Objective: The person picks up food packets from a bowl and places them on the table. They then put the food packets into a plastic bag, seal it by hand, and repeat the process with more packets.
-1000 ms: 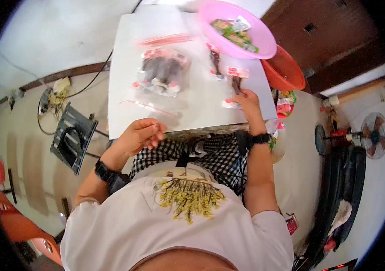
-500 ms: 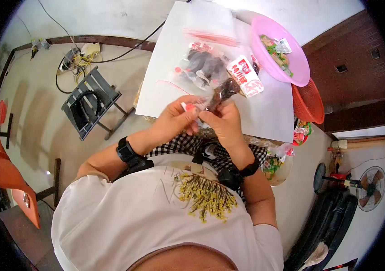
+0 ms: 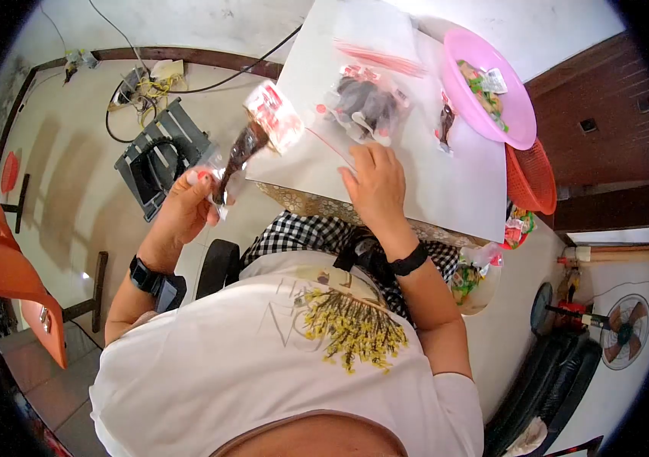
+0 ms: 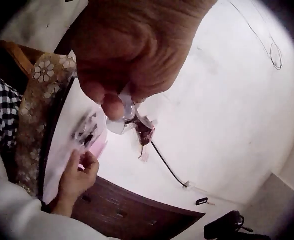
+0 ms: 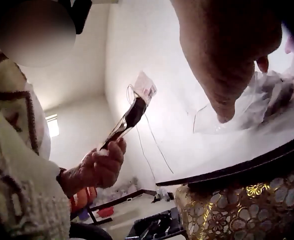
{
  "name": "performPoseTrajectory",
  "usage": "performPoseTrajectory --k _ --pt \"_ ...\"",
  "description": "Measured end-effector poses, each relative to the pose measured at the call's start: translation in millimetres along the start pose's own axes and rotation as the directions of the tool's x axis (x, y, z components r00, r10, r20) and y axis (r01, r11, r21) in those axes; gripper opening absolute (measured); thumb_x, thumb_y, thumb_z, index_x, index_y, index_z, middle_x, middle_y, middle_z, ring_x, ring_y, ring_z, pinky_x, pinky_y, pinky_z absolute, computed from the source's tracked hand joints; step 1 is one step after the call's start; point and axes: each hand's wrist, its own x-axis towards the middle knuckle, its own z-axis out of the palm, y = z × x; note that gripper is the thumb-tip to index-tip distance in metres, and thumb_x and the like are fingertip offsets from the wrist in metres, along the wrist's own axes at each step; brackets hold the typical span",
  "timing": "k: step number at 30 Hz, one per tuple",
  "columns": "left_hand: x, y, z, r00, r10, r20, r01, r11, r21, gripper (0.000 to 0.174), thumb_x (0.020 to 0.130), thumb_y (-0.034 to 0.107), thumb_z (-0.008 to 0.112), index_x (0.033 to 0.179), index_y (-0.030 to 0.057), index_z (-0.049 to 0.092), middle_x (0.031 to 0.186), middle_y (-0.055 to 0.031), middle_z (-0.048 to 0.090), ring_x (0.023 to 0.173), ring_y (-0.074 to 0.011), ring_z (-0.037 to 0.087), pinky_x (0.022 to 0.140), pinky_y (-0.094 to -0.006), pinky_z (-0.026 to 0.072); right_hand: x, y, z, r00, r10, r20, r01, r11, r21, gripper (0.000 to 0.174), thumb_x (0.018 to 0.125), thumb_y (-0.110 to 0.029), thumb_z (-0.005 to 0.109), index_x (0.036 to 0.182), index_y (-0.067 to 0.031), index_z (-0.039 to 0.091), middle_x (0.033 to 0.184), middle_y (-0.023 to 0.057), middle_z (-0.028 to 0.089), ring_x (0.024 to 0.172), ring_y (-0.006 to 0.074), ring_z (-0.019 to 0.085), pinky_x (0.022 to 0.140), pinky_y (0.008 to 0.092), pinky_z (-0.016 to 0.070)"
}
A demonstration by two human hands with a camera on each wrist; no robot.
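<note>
My left hand (image 3: 189,204) pinches the clear end of a packet (image 3: 242,154) with dark contents and a red-and-white label, held up beyond the table's left edge. In the right wrist view that packet (image 5: 132,116) slants upward from the left hand (image 5: 103,167). My right hand (image 3: 376,186) is over the table at the near edge of a clear bag (image 3: 368,107) of dark packets, fingers extended; in the right wrist view its fingertips touch the bag's clear plastic (image 5: 242,112). Another dark packet (image 3: 444,126) lies right of the bag.
Flat bags with red strips (image 3: 380,57) lie at the table's back. A pink basin (image 3: 518,114) with green packets stands at the back right, a red basket (image 3: 534,179) beside it. A dark folding stool (image 3: 161,156) is on the floor to the left.
My left hand has carried the packet away to the left, off the table's edge. The right hand has let go of it and moved to the bag.
</note>
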Motion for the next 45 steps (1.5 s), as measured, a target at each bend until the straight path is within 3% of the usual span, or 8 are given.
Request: performPoseTrajectory --k 3,6,10,26,35,38,42,45 --pt "-5 -5 -9 0.992 -0.089 0.093 0.083 0.994 0.066 0.019 0.095 0.023 0.059 0.100 0.0053 0.063 0.080 -0.0153 0.069 0.049 -0.0143 0.060 0.042 -0.0210 0.0470 2 7 5 1.000 0.020 0.000 -0.020 1.000 0.023 0.016 0.077 -0.014 0.070 0.085 -0.0084 0.058 0.081 0.0076 0.057 0.079 0.0297 0.057 0.067 0.0425 0.0461" --pt "-5 -8 3 0.978 -0.203 0.036 0.192 0.960 0.206 0.020 0.095 0.021 0.058 0.100 0.0030 0.064 0.079 -0.0149 0.069 0.050 -0.0138 0.061 0.042 -0.0208 0.0464 9 8 0 0.996 0.069 -0.061 -0.062 0.992 0.109 0.009 0.080 -0.012 0.066 0.083 -0.0083 0.058 0.080 0.0089 0.057 0.076 0.0315 0.057 0.064 0.0429 0.0459" --pt "6 -11 33 0.962 -0.271 -0.019 0.269 0.941 0.203 0.018 0.097 0.018 0.053 0.097 0.0025 0.062 0.075 -0.0153 0.068 0.042 -0.0117 0.055 0.038 -0.0210 0.0427 17 9 -3 0.989 0.089 -0.119 -0.070 0.985 0.160 0.007 0.082 -0.011 0.064 0.086 -0.0070 0.059 0.081 0.0111 0.057 0.076 0.0331 0.058 0.063 0.0427 0.0468" --pt "54 -23 75 0.964 -0.260 0.057 0.261 0.965 -0.024 0.018 0.097 0.019 0.052 0.100 0.0032 0.059 0.078 -0.0121 0.067 0.039 -0.0082 0.050 0.038 -0.0230 0.0466 28 28 -20 0.964 0.210 -0.163 -0.155 0.943 0.295 0.005 0.085 -0.006 0.063 0.089 -0.0034 0.062 0.084 0.0116 0.062 0.074 0.0313 0.061 0.064 0.0379 0.0495" --pt "66 -31 99 0.976 -0.210 0.057 0.217 0.941 -0.261 0.019 0.098 0.021 0.051 0.109 0.0063 0.056 0.091 -0.0096 0.067 0.052 -0.0070 0.048 0.047 -0.0229 0.0460 28 10 -15 0.985 0.016 -0.170 0.025 0.971 0.237 0.008 0.079 -0.005 0.067 0.087 -0.0051 0.064 0.081 0.0100 0.059 0.072 0.0293 0.060 0.061 0.0379 0.0491" --pt "80 -33 109 0.984 -0.159 0.086 0.177 0.937 -0.302 0.022 0.099 0.022 0.051 0.114 0.0056 0.055 0.090 -0.0068 0.064 0.059 -0.0102 0.055 0.053 -0.0262 0.0503 28 6 -16 0.987 -0.014 -0.162 0.051 0.972 0.229 0.009 0.078 -0.005 0.067 0.086 -0.0052 0.063 0.077 0.0092 0.057 0.069 0.0288 0.058 0.058 0.0381 0.0477" --pt "112 -37 115 0.987 -0.119 0.109 0.141 0.965 -0.222 0.013 0.096 0.014 0.049 0.106 0.0069 0.056 0.085 -0.0047 0.063 0.060 -0.0109 0.054 0.056 -0.0271 0.0507 25 4 -13 0.986 -0.027 -0.162 0.067 0.967 0.244 0.010 0.076 -0.003 0.066 0.086 -0.0056 0.063 0.075 0.0083 0.055 0.068 0.0289 0.057 0.057 0.0387 0.0467" --pt "135 -44 114 0.989 -0.078 0.122 0.112 0.949 -0.294 0.013 0.095 0.010 0.048 0.104 0.0053 0.056 0.085 -0.0038 0.062 0.066 -0.0116 0.059 0.062 -0.0276 0.0553 24 1 -12 0.989 -0.032 -0.144 0.068 0.966 0.250 0.011 0.075 -0.002 0.066 0.085 -0.0060 0.062 0.074 0.0080 0.054 0.068 0.0292 0.057 0.057 0.0389 0.0471"
